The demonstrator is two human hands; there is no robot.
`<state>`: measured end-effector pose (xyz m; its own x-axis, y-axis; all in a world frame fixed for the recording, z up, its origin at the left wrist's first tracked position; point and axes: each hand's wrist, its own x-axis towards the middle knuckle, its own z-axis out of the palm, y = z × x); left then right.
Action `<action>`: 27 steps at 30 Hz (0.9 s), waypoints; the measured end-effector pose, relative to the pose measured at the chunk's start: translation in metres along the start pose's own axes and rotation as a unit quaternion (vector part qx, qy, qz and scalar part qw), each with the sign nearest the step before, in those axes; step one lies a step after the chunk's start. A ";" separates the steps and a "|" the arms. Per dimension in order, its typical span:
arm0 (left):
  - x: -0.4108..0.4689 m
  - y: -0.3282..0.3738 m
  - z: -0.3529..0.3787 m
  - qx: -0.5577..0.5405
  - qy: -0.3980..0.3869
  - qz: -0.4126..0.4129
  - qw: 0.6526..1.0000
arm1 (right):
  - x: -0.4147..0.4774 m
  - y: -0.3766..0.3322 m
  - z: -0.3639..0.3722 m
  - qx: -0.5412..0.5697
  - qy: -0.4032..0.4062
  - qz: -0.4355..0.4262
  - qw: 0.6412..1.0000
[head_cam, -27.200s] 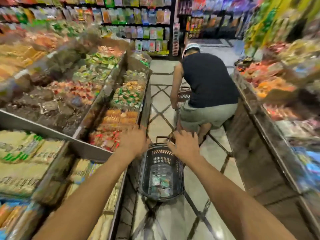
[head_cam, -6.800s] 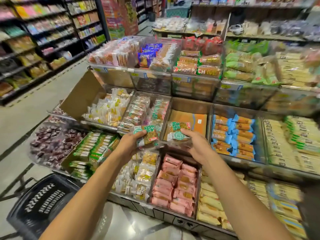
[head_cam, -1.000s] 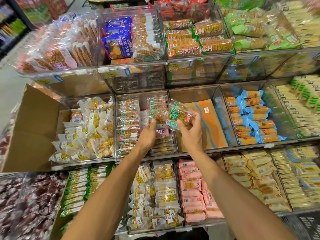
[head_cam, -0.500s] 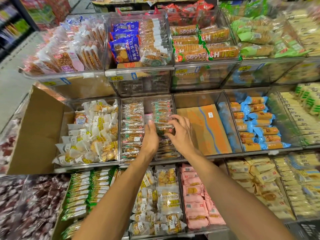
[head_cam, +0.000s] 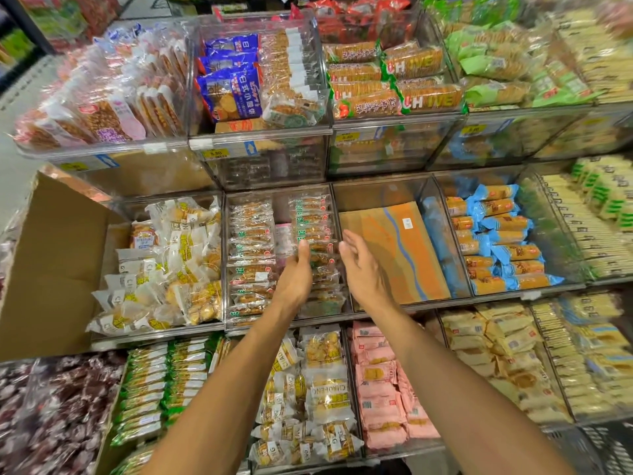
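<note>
While the left hand (head_cam: 294,279) and the right hand (head_cam: 363,269) are held over the clear bin (head_cam: 281,207), fingers straight and gripping nothing, two rows of biscuit packets (head_cam: 251,234) are seen inside it. Right of the bin, one orange cardboard sheet (head_cam: 397,255) is laid, amid tiered shop shelves (head_cam: 394,138).

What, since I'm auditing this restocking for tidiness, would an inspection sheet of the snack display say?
Surface: tiered clear bins, most filled.
Job's things: clear-wrapped biscuit packets in two rows in a middle-tier bin.
Clutter: open cardboard box at left; orange cardboard sheet lying in the next bin.
Hands: left hand open, fingertips at the packets; right hand open, holding nothing.
Cables: nothing seen.
Surroundings: blue-wrapped packets right, pink packets below, dark basket bottom right.
</note>
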<state>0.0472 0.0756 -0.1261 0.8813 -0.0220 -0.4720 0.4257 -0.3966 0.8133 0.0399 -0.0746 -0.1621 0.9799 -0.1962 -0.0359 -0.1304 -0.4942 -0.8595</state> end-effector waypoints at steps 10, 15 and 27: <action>0.005 0.003 0.000 -0.075 -0.020 -0.022 0.997 | -0.010 0.003 0.008 -0.086 -0.031 -0.018 0.996; -0.002 -0.001 -0.006 -0.114 -0.010 -0.002 0.993 | -0.011 0.001 0.009 -0.129 -0.018 -0.029 0.991; -0.037 0.056 -0.026 0.253 0.091 0.167 0.949 | -0.011 -0.026 -0.068 -0.205 0.058 -0.033 0.976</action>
<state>0.0434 0.0780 -0.0540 0.9900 -0.0845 -0.1126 0.0033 -0.7856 0.6187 0.0223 -0.1170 -0.1048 0.9677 -0.2354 0.0900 -0.1411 -0.8020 -0.5804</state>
